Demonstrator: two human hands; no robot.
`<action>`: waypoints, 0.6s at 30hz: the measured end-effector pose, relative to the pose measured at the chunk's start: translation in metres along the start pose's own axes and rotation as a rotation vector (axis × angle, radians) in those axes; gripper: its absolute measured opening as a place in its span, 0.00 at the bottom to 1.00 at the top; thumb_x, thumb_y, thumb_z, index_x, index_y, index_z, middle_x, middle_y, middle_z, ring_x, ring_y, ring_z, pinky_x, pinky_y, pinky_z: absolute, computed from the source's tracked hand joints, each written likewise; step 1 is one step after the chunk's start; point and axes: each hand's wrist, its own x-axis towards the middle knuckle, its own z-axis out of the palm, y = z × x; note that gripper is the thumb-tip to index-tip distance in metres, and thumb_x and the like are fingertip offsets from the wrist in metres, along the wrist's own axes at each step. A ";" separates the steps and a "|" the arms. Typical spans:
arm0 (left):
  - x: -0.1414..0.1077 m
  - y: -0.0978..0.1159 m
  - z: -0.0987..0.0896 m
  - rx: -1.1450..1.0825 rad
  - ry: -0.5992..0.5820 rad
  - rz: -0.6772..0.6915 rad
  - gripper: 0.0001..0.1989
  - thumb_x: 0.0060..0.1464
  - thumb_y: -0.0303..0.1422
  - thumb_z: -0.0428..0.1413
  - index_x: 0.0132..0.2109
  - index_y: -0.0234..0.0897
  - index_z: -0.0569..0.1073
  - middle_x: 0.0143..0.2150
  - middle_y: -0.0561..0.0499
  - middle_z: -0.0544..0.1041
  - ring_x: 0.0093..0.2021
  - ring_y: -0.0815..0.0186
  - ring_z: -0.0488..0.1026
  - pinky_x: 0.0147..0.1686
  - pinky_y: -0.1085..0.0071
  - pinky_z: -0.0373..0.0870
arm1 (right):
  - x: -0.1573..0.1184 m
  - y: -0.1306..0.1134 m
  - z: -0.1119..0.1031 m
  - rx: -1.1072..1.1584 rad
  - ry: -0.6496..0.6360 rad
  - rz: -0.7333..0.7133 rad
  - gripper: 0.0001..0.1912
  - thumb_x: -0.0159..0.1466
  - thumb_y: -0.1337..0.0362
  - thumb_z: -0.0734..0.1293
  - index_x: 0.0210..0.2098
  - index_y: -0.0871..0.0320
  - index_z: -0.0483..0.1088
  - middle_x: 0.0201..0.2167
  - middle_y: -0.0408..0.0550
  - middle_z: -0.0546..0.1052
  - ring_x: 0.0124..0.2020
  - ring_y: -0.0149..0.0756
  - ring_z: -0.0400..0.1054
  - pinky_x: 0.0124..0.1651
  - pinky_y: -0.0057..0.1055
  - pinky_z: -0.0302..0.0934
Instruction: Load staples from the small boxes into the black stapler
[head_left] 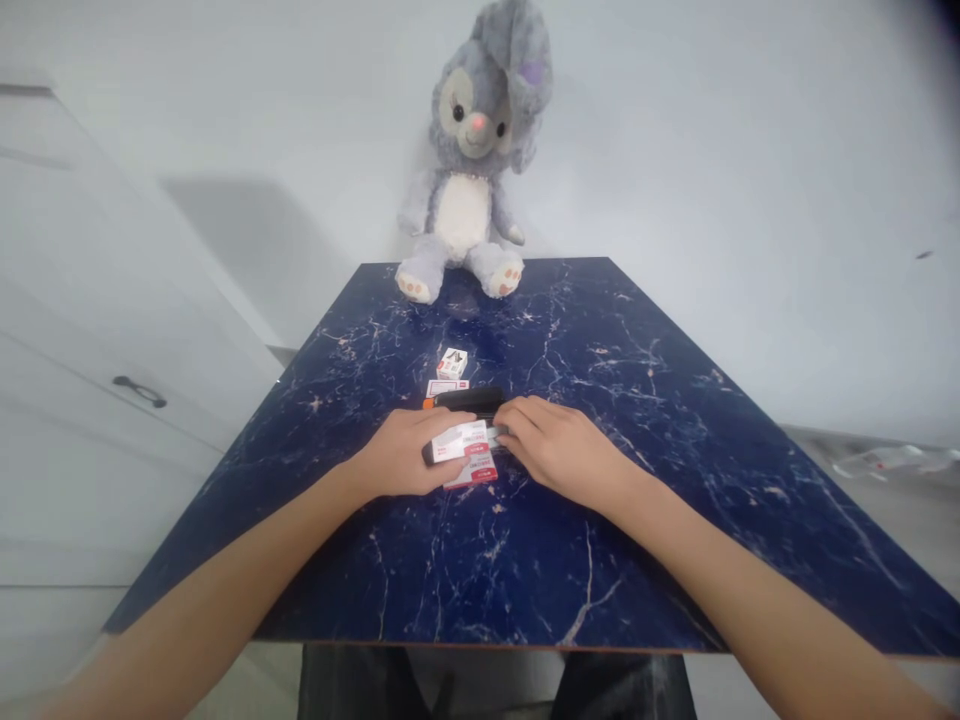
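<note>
My left hand (409, 455) is closed around a small white-and-red printed box (461, 440), thumb along the near side and fingers over the far side. A dark end piece (428, 453) shows beside the box by my palm. Just under it, a second white-and-red printed piece (474, 470) lies toward me; whether the two are joined I cannot tell. My right hand (551, 445) has its fingertips pinched at a small grey piece (496, 432) at the box's right end. Directly beyond both hands lies a black elongated object (469, 400) with an orange tip, partly hidden by my fingers.
Past the black object are a flat white card with a red border (447, 387) and a small white box with a dark picture (453, 361). A grey plush rabbit (463, 215) sits at the far edge of the blue marbled table (600, 340), against the wall.
</note>
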 end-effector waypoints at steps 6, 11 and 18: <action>0.001 0.000 -0.001 0.001 -0.015 -0.057 0.23 0.54 0.36 0.60 0.58 0.40 0.71 0.48 0.47 0.82 0.43 0.59 0.81 0.45 0.65 0.77 | 0.000 -0.001 0.002 0.008 0.082 0.053 0.09 0.72 0.71 0.57 0.43 0.61 0.68 0.39 0.53 0.76 0.39 0.38 0.72 0.42 0.34 0.67; 0.000 0.000 -0.001 0.003 -0.010 -0.068 0.23 0.55 0.37 0.60 0.58 0.41 0.71 0.48 0.48 0.82 0.43 0.59 0.81 0.44 0.66 0.77 | 0.000 -0.002 -0.002 0.020 0.095 0.061 0.09 0.72 0.69 0.57 0.42 0.61 0.69 0.40 0.53 0.77 0.40 0.39 0.71 0.43 0.35 0.67; -0.001 -0.001 0.000 0.010 0.011 -0.048 0.24 0.55 0.36 0.60 0.59 0.41 0.71 0.48 0.48 0.82 0.43 0.60 0.81 0.45 0.66 0.77 | -0.002 -0.002 -0.002 0.128 0.068 0.051 0.10 0.71 0.66 0.59 0.48 0.59 0.70 0.49 0.55 0.75 0.46 0.43 0.69 0.47 0.40 0.68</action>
